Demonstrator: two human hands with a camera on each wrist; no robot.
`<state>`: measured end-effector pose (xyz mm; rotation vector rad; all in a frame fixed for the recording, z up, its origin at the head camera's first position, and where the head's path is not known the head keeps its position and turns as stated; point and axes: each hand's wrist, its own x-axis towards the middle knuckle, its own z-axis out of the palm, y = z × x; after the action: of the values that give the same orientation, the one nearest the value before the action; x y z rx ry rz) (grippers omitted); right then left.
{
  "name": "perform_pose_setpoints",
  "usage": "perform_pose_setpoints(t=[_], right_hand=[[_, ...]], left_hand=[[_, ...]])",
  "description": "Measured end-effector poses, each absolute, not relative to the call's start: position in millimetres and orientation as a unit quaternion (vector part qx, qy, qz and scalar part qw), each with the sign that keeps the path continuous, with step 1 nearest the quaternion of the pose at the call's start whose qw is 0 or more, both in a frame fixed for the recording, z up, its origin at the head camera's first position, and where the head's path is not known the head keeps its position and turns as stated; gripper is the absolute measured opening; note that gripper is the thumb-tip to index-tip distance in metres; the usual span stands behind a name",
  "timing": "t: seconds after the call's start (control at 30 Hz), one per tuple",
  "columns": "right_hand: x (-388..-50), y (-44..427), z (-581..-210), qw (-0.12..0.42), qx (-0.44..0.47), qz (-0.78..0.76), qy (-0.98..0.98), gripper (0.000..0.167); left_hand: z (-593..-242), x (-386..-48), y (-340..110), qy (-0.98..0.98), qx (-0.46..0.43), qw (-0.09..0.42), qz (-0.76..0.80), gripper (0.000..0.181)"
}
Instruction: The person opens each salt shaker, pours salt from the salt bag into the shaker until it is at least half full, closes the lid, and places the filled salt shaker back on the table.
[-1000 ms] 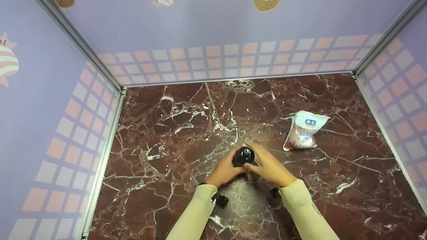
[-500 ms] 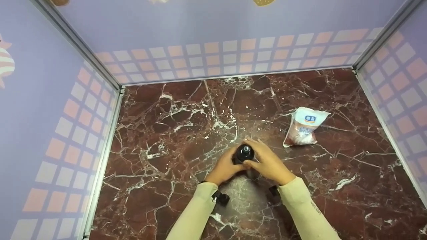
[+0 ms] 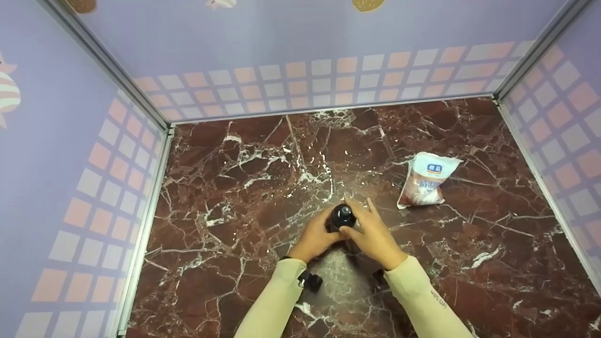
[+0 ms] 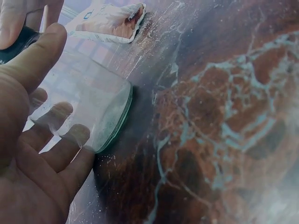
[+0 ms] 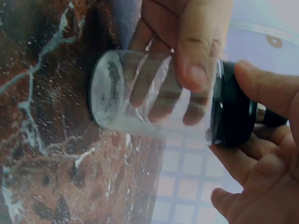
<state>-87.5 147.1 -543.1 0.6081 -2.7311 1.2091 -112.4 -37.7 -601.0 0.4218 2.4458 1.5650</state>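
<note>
- A clear jar point(image 5: 145, 93) with a black lid point(image 3: 343, 213) stands upright near the front middle of a dark red, marble-patterned bench point(image 3: 206, 188), between a person's two hands.
- The head view looks down mostly on the lid; the wrist views reveal the glass body and its thick, greenish base, right by the bench. Whether the base touches cannot be told.
- The left hand point(image 3: 315, 237) is curled round the glass. The right wrist view shows its thumb in front and its fingers behind, seen through the clear wall.
- The right hand point(image 3: 375, 234) grips the lid, thumb on one side and fingers on the other, with one finger sticking out free.
- Only the right wrist view shows a silver band point(image 5: 260, 112) on the lid's top piece, and a cloudy patch inside the base, too blurred to identify.
- A white and reddish-brown bag point(image 3: 427, 180) lies beyond the right hand, well apart from the jar. Its blue label reads clearly as a patch only from the head; the left wrist view catches the bag beyond the jar.
- The head view alone takes in pale sleeves point(image 3: 272, 300) and the lilac back wall point(image 3: 300, 42) with pink and white squares.
</note>
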Motion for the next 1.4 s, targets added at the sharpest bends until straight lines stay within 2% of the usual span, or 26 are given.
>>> perform_pose_setpoints(t=[0.23,0.5,0.7,0.9,1.03,1.17,1.27,1.4], right_hand=[[-84.5,142.0,-546.1,0.044,0.154,0.408,-0.899,0.076],[-96.6,136.2,-540.0,0.068,0.099,0.296,-0.948,0.078],[-101.0,139.8,-541.0,0.069,0.149,0.303,-0.939,0.064],[-104.4,150.7,-546.2,0.049,0.210,0.330,-0.919,0.060],[-104.4,158.9,-545.3,0.018,0.226,0.372,-0.900,0.090],[-100.6,161.1,-540.2,0.020,0.191,0.384,-0.903,0.119],[-97.0,157.0,-537.6,0.042,0.154,0.354,-0.921,0.123],[-92.5,152.1,-540.2,0.055,0.132,0.340,-0.930,0.112]], left_hand=[[-601.0,-111.5,-34.2,0.833,0.140,0.094,0.526,0.075],[-600.5,-114.9,-27.5,0.844,0.172,0.063,0.504,0.073],[-600.9,-115.0,-29.5,0.844,0.170,0.071,0.504,0.073],[-599.1,-114.6,-35.2,0.833,0.167,0.105,0.517,0.075],[-597.4,-115.6,-36.8,0.829,0.158,0.123,0.522,0.076],[-597.0,-115.2,-34.5,0.833,0.157,0.116,0.518,0.077],[-597.0,-113.1,-32.3,0.839,0.157,0.100,0.512,0.075],[-592.3,-108.1,-29.4,0.849,0.147,0.092,0.499,0.075]])
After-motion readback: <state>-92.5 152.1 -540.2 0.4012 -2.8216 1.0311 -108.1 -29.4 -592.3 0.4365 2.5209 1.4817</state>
